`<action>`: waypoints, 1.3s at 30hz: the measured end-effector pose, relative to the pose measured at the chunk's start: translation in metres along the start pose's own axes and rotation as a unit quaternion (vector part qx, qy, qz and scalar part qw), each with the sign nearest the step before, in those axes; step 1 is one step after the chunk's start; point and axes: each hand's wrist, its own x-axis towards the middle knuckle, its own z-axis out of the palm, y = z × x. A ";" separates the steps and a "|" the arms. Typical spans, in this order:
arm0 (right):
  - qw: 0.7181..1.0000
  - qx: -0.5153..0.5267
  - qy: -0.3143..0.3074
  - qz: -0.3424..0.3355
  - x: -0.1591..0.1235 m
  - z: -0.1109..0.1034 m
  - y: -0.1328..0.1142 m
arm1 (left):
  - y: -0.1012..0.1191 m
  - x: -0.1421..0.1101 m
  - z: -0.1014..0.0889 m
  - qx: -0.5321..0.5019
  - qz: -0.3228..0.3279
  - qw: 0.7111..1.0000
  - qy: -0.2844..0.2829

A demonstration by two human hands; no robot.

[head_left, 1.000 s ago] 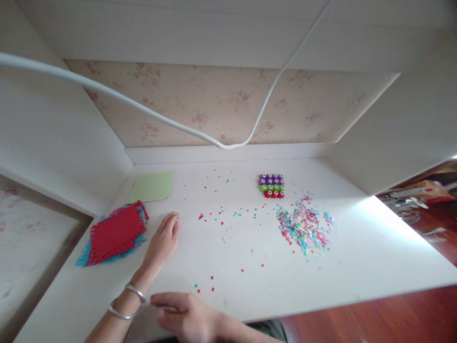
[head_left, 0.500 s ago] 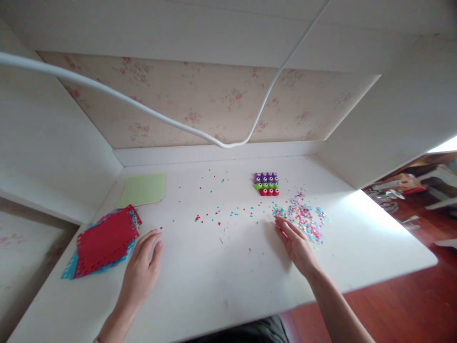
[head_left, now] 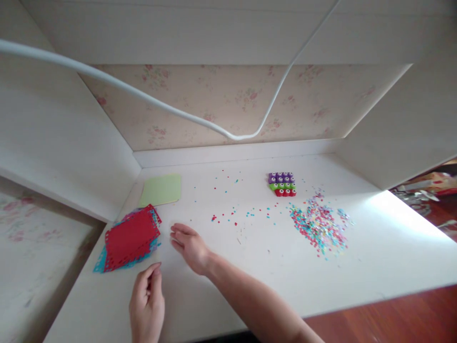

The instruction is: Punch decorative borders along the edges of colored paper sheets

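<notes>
My left hand [head_left: 147, 302] is at the near left of the white desk, just below the stack of punched paper. Its fingers are curled and the thumb presses against the forefinger; anything between them is too small or hidden to see. Palm turned sideways, my right hand [head_left: 191, 247] lies low over the desk with its fingers stretched out, right of the stack. That stack has a red sheet [head_left: 132, 238] on top, with a blue sheet [head_left: 100, 261] poking out beneath, edges full of punched holes. A heap of small coloured paper bits [head_left: 319, 224] lies to the right.
A pale green sheet or pad [head_left: 161, 189] lies behind the stack. Purple, green and red blocks with eye-like dots [head_left: 282, 183] stand behind the heap. Scattered bits [head_left: 235, 223] dot the middle. A white cable [head_left: 178, 112] hangs across the view.
My right hand went from the near edge to the coloured heap, then back left beside the stack. My left hand drew back and its fingers closed. Red bits near the front edge are gone.
</notes>
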 end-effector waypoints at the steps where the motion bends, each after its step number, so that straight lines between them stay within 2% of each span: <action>1: 1.000 0.010 0.004 0.004 0.011 0.012 0.008 | 0.000 0.001 0.000 0.001 -0.005 1.000 -0.007; 4: 0.999 0.039 0.030 -0.021 0.034 0.025 0.011 | -0.001 0.004 0.001 0.012 -0.006 0.999 -0.036; 7: 0.992 0.063 0.071 -0.083 0.040 0.001 -0.016 | -0.004 0.004 0.001 0.007 -0.009 0.999 -0.044; 9: 0.982 0.074 0.110 -0.133 0.033 -0.034 -0.047 | -0.005 0.003 0.001 0.006 -0.001 0.999 -0.045; 11: 0.967 0.078 0.156 -0.187 0.018 -0.078 -0.083 | -0.005 0.003 0.002 0.017 0.026 0.999 -0.045; 16: 0.915 0.076 0.265 -0.294 -0.043 -0.186 -0.169 | 0.005 0.004 0.013 0.095 0.121 0.987 -0.048; 18: 0.898 0.068 0.293 -0.322 -0.066 -0.215 -0.190 | 0.011 0.004 0.019 0.146 0.168 0.974 -0.049; 20: 0.887 0.057 0.308 -0.340 -0.083 -0.232 -0.199 | 0.016 0.005 0.024 0.205 0.208 0.955 -0.049; 23: 0.886 0.041 0.298 -0.353 -0.097 -0.232 -0.193 | 0.025 0.006 0.027 0.283 0.220 0.932 -0.048; 26: 0.909 0.008 0.248 -0.335 -0.101 -0.208 -0.169 | 0.034 0.009 0.028 0.339 0.211 0.915 -0.052; 29: 0.940 -0.015 0.201 -0.275 -0.100 -0.180 -0.141 | 0.043 0.014 0.028 0.380 0.194 0.903 -0.053; 33: 0.964 -0.030 0.165 -0.209 -0.098 -0.157 -0.120 | 0.048 0.018 0.027 0.397 0.183 0.898 -0.056; 37: 0.971 -0.050 0.149 -0.182 -0.102 -0.150 -0.115 | 0.055 0.010 0.034 0.385 0.181 0.903 -0.065; 39: 0.973 -0.059 0.145 -0.170 -0.107 -0.150 -0.114 | 0.065 -0.001 0.045 0.366 0.194 0.905 -0.100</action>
